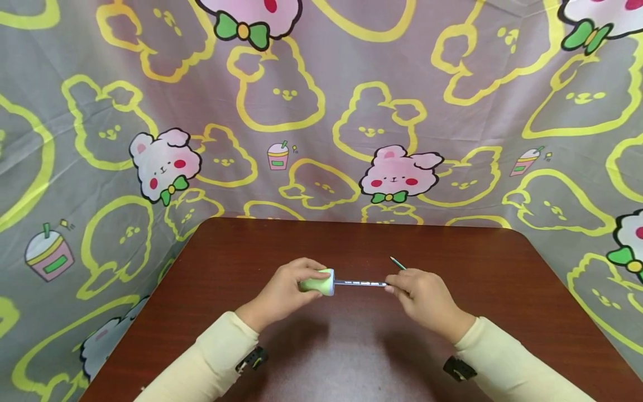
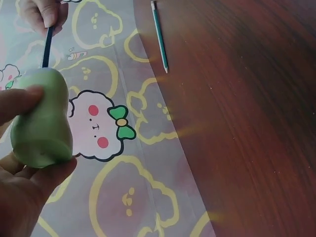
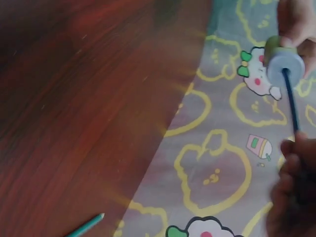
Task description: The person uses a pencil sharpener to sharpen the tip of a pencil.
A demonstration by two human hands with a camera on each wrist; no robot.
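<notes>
My left hand (image 1: 288, 287) grips a light green pencil sharpener (image 1: 321, 283) with a pale end face, fingers and thumb on opposite sides of its waisted body. From that face a dark blue pencil (image 1: 359, 283) with light printing sticks out, one end inside the hole. The right hand (image 1: 424, 296) pinches the pencil's other end between thumb and fingers. The left wrist view shows the sharpener (image 2: 44, 118) close up. In the right wrist view the pencil (image 3: 291, 101) enters the round face, and its far end is hidden by the fingers.
A teal pencil (image 1: 397, 262) lies on the dark red-brown table (image 1: 251, 245), just beyond the right hand and partly hidden by it. Patterned cloth (image 1: 311, 100) with cartoon animals hangs around the table's back and sides. Each wrist wears a small black camera mount.
</notes>
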